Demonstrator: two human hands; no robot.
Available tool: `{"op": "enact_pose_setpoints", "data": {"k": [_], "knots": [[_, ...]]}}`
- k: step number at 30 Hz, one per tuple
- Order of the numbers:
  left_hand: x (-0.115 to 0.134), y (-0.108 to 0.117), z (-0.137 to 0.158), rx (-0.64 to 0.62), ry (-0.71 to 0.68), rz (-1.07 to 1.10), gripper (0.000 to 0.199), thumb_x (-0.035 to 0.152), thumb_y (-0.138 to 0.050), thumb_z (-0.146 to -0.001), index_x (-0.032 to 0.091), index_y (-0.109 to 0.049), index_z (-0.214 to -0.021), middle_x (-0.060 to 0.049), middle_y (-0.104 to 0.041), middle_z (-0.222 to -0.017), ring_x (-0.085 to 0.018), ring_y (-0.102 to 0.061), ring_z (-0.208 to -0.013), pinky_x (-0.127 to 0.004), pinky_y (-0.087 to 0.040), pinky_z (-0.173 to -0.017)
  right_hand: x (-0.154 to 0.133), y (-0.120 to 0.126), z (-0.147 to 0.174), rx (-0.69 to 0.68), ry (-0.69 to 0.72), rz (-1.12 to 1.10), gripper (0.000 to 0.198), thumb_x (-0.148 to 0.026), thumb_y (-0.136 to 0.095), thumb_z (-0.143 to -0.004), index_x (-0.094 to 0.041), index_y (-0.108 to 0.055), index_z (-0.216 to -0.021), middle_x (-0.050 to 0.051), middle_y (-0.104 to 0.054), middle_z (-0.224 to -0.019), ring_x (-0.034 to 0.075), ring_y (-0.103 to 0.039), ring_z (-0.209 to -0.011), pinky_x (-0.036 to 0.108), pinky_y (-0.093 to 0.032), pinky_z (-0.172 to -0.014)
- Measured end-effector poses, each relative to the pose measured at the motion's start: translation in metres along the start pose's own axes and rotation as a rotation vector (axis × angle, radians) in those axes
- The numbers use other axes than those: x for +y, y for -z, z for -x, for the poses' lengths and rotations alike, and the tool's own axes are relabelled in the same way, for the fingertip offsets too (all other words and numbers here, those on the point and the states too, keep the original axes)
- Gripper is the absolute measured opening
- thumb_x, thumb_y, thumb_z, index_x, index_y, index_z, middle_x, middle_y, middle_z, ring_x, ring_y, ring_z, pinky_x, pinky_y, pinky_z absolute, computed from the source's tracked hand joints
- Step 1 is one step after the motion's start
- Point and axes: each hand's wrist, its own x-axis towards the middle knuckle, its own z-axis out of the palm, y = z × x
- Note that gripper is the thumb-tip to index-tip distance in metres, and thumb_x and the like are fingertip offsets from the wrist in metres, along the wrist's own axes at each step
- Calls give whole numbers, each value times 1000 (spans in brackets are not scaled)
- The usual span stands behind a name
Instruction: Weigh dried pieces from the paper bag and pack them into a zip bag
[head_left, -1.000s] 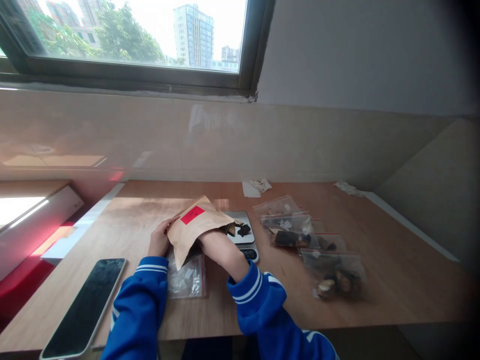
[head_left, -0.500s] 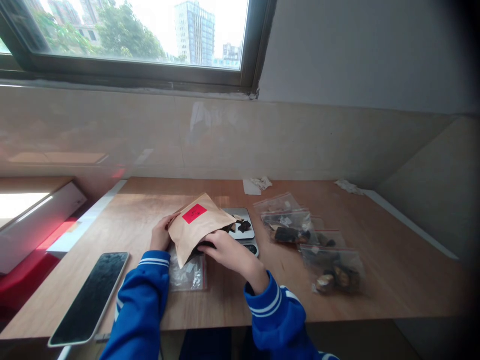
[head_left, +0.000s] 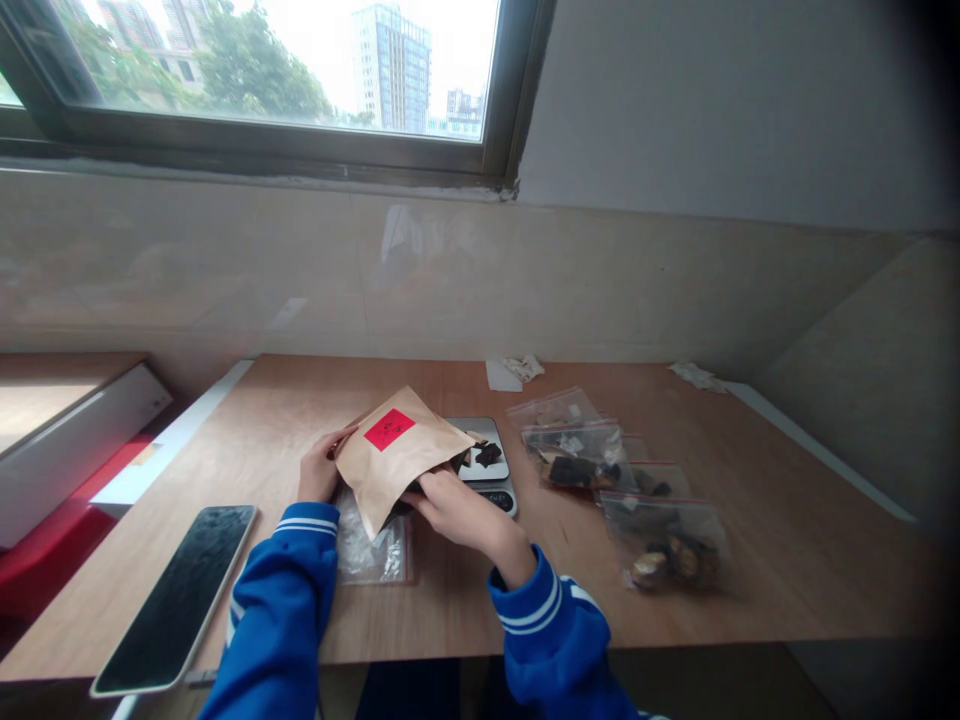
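A brown kraft paper bag with a red label lies tilted in front of me, its mouth toward the lower right. My left hand is closed on the bag's left edge. My right hand reaches into the mouth, its fingertips hidden inside; whether they hold anything does not show. Behind the bag, partly covered, is a small digital scale with dark dried pieces on its plate. Clear zip bags lie under the paper bag.
To the right lie several zip bags with dark and brown dried pieces inside. A phone rests at the left front of the table. Crumpled tissue sits by the wall, and another tissue is farther right.
My right hand's fingers have gone slightly deeper into the paper bag. The bag and my left hand have shifted only a little to the left.
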Motion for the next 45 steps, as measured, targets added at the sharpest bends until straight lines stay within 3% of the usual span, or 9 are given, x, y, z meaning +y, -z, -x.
{"op": "enact_pose_setpoints", "data": {"k": [5,11,21,25,29,32,36,40,45], "knots": [[-1,1,-1,11,-22,-24,36,34,-60,-74,17,-70,-103,-10,-68,-108,-25,-62,-102,-36,-49,-87,6,-2,0,42,13,53,43,-16,-45,-92,-17,-45,-135,12,-46,-139,25,-32,-136,46,-26,-114],[-1,2,-2,29,-27,-98,36,33,-58,-73,18,-70,-104,-9,-69,-103,-24,-63,-95,-34,-48,-82,11,1,-8,198,65,64,36,-11,-43,-92,-21,-56,-123,9,-56,-122,22,-39,-126,41,-35,-108],[-7,3,-6,28,14,-154,43,29,-55,-66,16,-69,-104,-9,-68,-100,-23,-62,-89,-32,-49,-77,0,39,-50,369,148,184,31,-17,-36,-96,-21,-62,-111,7,-59,-103,22,-47,-103,37,-42,-96],[-10,3,-8,42,22,-192,41,30,-53,-65,16,-70,-100,-8,-69,-98,-23,-62,-85,-31,-49,-75,3,49,-41,559,117,43,29,-24,-35,-97,-21,-63,-106,7,-61,-101,21,-49,-101,37,-41,-95],[-9,2,-9,56,66,-229,37,37,-55,-67,15,-69,-93,-8,-70,-90,-22,-61,-77,-29,-49,-69,34,33,-6,810,-72,-144,25,-32,-40,-95,-20,-61,-100,8,-63,-97,20,-56,-95,36,-45,-89],[-1,2,-8,44,122,-249,40,48,-56,-69,14,-68,-86,-7,-70,-81,-21,-60,-70,-28,-47,-66,61,8,15,758,-169,-272,26,-34,-41,-94,-18,-61,-98,9,-63,-94,20,-59,-89,34,-49,-83],[9,3,-6,46,158,-255,48,59,-56,-68,14,-67,-78,-7,-69,-72,-20,-58,-65,-28,-46,-62,79,-17,19,666,-157,-120,23,-26,-42,-92,-19,-63,-96,9,-63,-95,21,-56,-94,36,-47,-85],[10,3,-5,49,150,-248,53,64,-56,-67,14,-66,-81,-7,-69,-75,-19,-58,-65,-27,-45,-62,80,-18,9,551,-102,11,26,-18,-38,-92,-20,-64,-97,8,-64,-97,22,-51,-99,42,-42,-95],[8,3,-5,49,140,-257,55,65,-55,-67,13,-67,-82,-6,-68,-72,-19,-57,-63,-27,-45,-61,83,-11,4,577,-82,38,28,-19,-39,-92,-23,-66,-102,5,-67,-105,22,-49,-104,43,-38,-101]]}}
